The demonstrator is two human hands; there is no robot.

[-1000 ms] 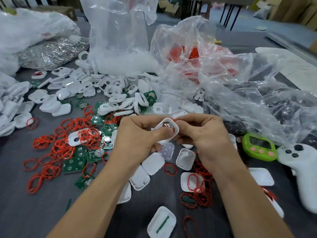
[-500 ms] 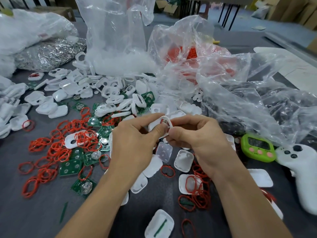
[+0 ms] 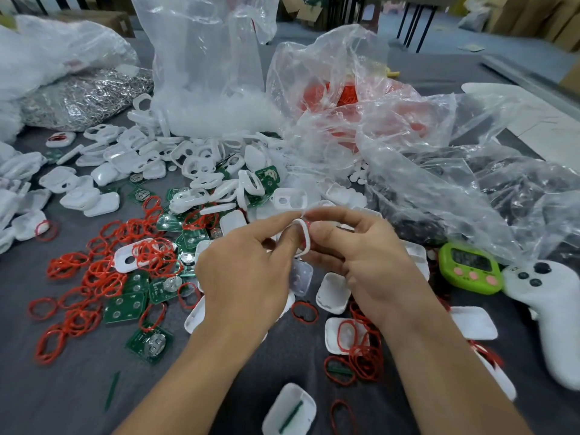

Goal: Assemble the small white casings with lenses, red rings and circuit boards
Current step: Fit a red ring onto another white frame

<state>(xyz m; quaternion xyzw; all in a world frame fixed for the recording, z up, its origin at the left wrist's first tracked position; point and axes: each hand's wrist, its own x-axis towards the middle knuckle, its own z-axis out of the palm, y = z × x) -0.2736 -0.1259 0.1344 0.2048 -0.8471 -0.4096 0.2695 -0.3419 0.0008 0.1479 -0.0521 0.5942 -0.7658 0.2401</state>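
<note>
Nearest the viewer, below the wrists, an open white casing half (image 3: 288, 412) lies on the grey desk (image 3: 62, 387) with a thin green strip inside it, and a single red ring (image 3: 342, 417) lies just to its right. Another green strip (image 3: 112, 390) lies well out to the left of the forearms.

Under the right wrist, a casing half (image 3: 340, 334) has a tangle of red rings (image 3: 365, 356) over and beside it. Left of the left wrist lie green circuit boards (image 3: 150, 342), one carrying a round silver part.

Both hands meet above the desk. The left hand (image 3: 244, 271) and right hand (image 3: 367, 262) each pinch the same small white casing (image 3: 306, 238) between thumb and forefinger, the other fingers curled loosely beneath. The casing stands on edge between the fingertips, with a bit of red showing at its top rim. Directly under the hands sit a translucent casing piece (image 3: 301, 276) and another white half (image 3: 332, 293).

Right of the right hand are a green digital timer (image 3: 469, 268) and, beside it, a white handheld controller (image 3: 546, 309). Left of the left hand spreads a loose scatter of red rings (image 3: 100, 274), partly over a white casing with a hole (image 3: 131, 257).

Beyond the hands is a heap of white casing parts (image 3: 188, 164) mixed with more boards. Behind it stands a tall clear bag (image 3: 207, 73), with a bag of silvery parts (image 3: 84, 95) to the far left, a clear bag showing red inside (image 3: 342, 95) beyond the right hand, and crumpled clear plastic (image 3: 470, 183) to the far right.
</note>
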